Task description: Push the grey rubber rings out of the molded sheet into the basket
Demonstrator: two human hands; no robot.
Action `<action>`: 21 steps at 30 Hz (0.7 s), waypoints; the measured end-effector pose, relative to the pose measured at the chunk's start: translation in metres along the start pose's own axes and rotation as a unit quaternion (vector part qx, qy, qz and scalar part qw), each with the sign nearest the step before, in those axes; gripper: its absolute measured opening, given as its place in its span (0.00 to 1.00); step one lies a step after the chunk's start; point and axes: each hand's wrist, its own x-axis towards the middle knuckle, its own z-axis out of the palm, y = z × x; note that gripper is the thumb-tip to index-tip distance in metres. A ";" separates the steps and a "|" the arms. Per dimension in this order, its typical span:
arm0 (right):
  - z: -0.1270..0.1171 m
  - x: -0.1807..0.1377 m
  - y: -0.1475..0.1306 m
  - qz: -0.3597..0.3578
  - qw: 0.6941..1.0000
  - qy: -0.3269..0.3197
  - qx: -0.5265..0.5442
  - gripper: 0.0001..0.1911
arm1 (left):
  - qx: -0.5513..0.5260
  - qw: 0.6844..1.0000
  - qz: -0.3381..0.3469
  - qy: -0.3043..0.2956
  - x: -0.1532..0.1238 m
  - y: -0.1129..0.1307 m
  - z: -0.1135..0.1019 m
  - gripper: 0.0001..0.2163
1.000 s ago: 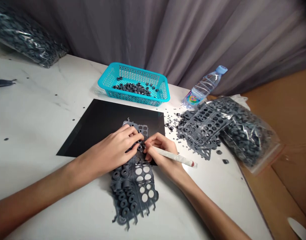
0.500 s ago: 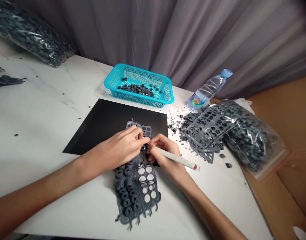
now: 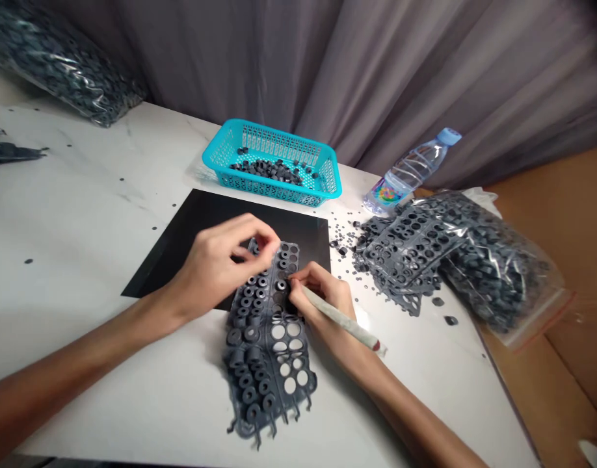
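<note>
A dark grey rubber sheet of moulded rings [image 3: 248, 394] lies in front of me, its far end over a black mat [image 3: 181, 240]. Ring-shaped parts fill its left side; several round holes at the near right are empty and show the white table. My left hand [image 3: 225, 257] hovers over the sheet's far part, thumb and forefinger pinched together; whatever is between them is too small to make out. My right hand [image 3: 330, 309] grips a white pen-shaped tool [image 3: 342, 320] with a reddish rear end. Its tip is hidden by my fingers, beside a ring on the sheet.
Beyond the mat stands a turquoise basket [image 3: 274, 190] holding small dark parts. To the right are a water bottle [image 3: 408, 170], stacked punched sheets [image 3: 400, 253], scattered bits and a clear bag of dark parts [image 3: 503, 266]. Another full bag [image 3: 64, 65] lies at the far left.
My left hand has lifted off the sheet and moved back to the left, uncovering rings. My right hand stays at nearly the same spot with the pen-shaped tool.
</note>
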 end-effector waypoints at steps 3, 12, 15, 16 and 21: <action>-0.002 0.003 0.003 0.032 0.996 -0.014 0.083 0.04 | -0.127 0.983 -0.134 -0.016 0.012 -0.003 -0.011 0.10; -0.013 0.015 0.005 0.007 0.993 0.069 0.093 0.10 | -0.333 0.892 -0.274 -0.136 0.009 -0.008 -0.002 0.14; -0.019 0.015 0.008 -0.003 0.994 0.085 0.068 0.11 | -0.368 0.863 -0.306 -0.161 0.007 -0.004 0.001 0.12; -0.020 0.015 0.009 -0.003 0.994 0.087 0.064 0.11 | -0.372 0.857 -0.315 -0.168 0.006 -0.004 0.001 0.12; -0.021 0.017 0.014 -0.001 0.996 0.079 0.046 0.12 | -0.382 0.847 -0.319 -0.186 0.006 -0.006 0.003 0.13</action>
